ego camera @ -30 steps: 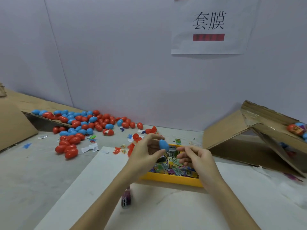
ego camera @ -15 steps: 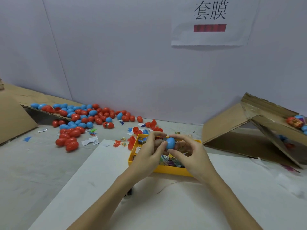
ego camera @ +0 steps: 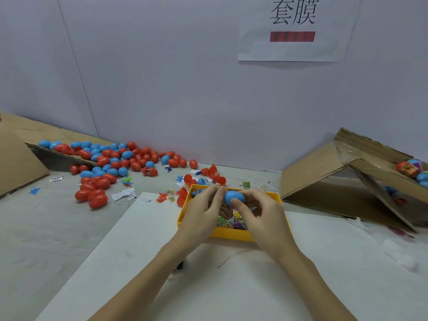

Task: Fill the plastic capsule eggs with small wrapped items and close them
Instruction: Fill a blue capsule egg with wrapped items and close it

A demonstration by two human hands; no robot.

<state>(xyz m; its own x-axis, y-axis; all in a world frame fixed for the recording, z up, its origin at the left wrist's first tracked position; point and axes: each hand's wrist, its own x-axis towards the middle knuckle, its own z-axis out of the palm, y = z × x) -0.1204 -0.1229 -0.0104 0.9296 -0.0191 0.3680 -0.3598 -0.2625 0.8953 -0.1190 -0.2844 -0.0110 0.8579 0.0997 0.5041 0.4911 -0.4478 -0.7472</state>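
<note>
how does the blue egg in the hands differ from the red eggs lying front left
The blue egg is held above the yellow tray by both hands; the red eggs lie loose on the table. It is blue and single; they are red and clustered. Both look closed and egg-shaped.

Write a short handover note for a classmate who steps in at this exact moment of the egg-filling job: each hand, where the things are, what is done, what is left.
Left hand: fingertips pinch the left end of the blue capsule egg.
Right hand: thumb and fingers hold the egg's right end; both hands are above the yellow tray.
Wrapped items lie in the tray.
Red and blue eggs are piled at the back left, and loose red halves lie behind the tray.
The cardboard box on the right holds a few more eggs.
Done: the held egg looks closed; its contents are hidden.
Left: set it aside, then fill and close the rest.
</note>
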